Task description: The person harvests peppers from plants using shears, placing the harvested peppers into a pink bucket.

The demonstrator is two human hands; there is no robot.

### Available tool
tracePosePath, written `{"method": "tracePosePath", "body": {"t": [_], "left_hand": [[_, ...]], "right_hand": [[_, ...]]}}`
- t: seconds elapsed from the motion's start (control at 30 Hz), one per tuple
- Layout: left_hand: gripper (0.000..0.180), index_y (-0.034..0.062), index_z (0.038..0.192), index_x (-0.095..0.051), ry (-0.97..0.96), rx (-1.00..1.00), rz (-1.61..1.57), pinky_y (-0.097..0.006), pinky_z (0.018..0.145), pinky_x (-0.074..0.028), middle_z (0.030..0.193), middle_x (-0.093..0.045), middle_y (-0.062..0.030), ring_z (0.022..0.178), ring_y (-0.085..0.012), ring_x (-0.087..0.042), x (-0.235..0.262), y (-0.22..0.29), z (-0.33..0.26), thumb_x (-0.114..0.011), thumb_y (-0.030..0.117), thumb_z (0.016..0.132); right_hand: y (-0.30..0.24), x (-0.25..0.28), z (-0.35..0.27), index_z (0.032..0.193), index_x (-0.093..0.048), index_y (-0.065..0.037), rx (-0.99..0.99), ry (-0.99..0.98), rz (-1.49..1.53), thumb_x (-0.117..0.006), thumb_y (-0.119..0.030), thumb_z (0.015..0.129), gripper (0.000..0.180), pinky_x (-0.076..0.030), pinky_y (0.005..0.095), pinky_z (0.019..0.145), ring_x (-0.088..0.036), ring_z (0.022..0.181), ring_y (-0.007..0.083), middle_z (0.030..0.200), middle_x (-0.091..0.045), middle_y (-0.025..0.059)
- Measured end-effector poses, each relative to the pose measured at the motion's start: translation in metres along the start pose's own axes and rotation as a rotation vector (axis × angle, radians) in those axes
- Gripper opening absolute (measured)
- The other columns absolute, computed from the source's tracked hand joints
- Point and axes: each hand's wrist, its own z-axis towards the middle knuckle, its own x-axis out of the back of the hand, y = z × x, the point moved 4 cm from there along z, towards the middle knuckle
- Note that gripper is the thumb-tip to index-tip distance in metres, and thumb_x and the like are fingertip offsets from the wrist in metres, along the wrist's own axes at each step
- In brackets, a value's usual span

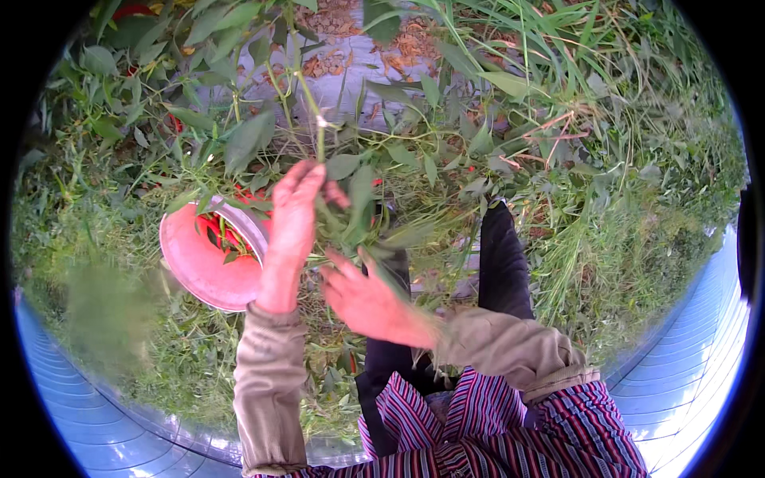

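My left hand (pixel 293 209) is closed on the green stem of a chili pepper plant (pixel 320 142), with its fingertips near a pale joint where the stem forks. Lower and to the right, my right hand (pixel 370 304) reaches up with thumb and fingers apart, near the plant's hanging leaves (pixel 358 203); I see nothing in it, though it is slightly blurred. Beside my left wrist a pink bucket (pixel 195 259) with a pale rim leans to one side. Red chili peppers (pixel 227 235) and a few green bits show inside it, partly hidden by my left forearm.
Dense pepper foliage (pixel 103 119) and long grass (pixel 550 48) surround me. Grey plastic sheeting (pixel 355 88) with dry leaves lies ahead. My dark-clad legs (pixel 504 263) stand in the weeds below my hands. A few red peppers (pixel 175 123) show among leaves at the left.
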Motion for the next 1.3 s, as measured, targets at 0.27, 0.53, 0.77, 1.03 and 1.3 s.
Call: {"method": "tracePosePath", "body": {"t": [0.27, 0.53, 0.77, 1.03, 1.3], "left_hand": [[0.041, -0.0060, 0.125, -0.045, -0.211, 0.201, -0.252, -0.025, 0.062, -0.044, 0.068, -0.040, 0.0041, 0.056, -0.0070, -0.041, 0.003, 0.124, -0.054, -0.048, 0.020, 0.093], [0.044, -0.0112, 0.126, -0.038, -0.427, 0.427, -0.820, -0.025, 0.062, -0.042, 0.077, -0.045, -0.0015, 0.065, -0.0109, -0.042, 0.010, 0.142, -0.047, -0.047, 0.014, 0.090], [0.044, -0.0061, 0.125, -0.042, -0.284, 0.157, -0.464, -0.032, 0.077, -0.052, 0.100, -0.060, -0.0123, 0.082, -0.0205, -0.060, -0.011, 0.114, -0.035, -0.053, 0.014, 0.088], [0.050, -0.0040, 0.113, -0.047, -0.353, 0.201, -0.658, -0.038, 0.075, -0.049, 0.092, -0.054, -0.0093, 0.080, -0.0239, -0.054, -0.016, 0.076, -0.020, -0.066, 0.028, 0.080], [0.035, 0.0026, 0.106, -0.048, -0.634, 0.312, -0.923, -0.039, 0.067, -0.043, 0.074, -0.044, 0.0002, 0.064, -0.0191, -0.043, -0.047, 0.057, -0.027, -0.061, 0.009, 0.074]], "right_hand": [[0.022, 0.033, -0.086, 0.075, -0.055, -0.005, -0.212, -0.048, 0.450, -0.054, -0.021, 0.081, 0.017, -0.051, 0.0433, 0.062, -0.062, 0.068, 0.0318, 0.074, -0.060, 0.0123], [0.067, 0.165, -0.033, 0.102, -0.056, -0.001, -0.250, 0.570, 0.581, -0.062, -0.016, 0.078, 0.030, -0.047, 0.0420, 0.082, -0.057, 0.096, 0.0334, 0.100, -0.058, 0.0164], [0.023, 0.178, 0.018, 0.103, -0.053, -0.002, -0.094, 0.389, 0.525, -0.060, -0.024, 0.082, 0.031, -0.043, 0.0460, 0.083, -0.052, 0.102, 0.0305, 0.104, -0.057, 0.0138], [0.023, 0.168, -0.057, 0.088, -0.049, 0.004, -0.386, 0.278, 0.938, -0.049, -0.022, 0.091, 0.026, -0.045, 0.0415, 0.067, -0.055, 0.069, 0.0347, 0.078, -0.056, 0.0208], [0.025, 0.133, -0.120, 0.105, -0.055, 0.001, -0.627, 0.417, 1.436, -0.057, -0.011, 0.086, 0.023, -0.045, 0.0303, 0.069, -0.052, 0.077, 0.0103, 0.087, -0.058, 0.0030]]}}
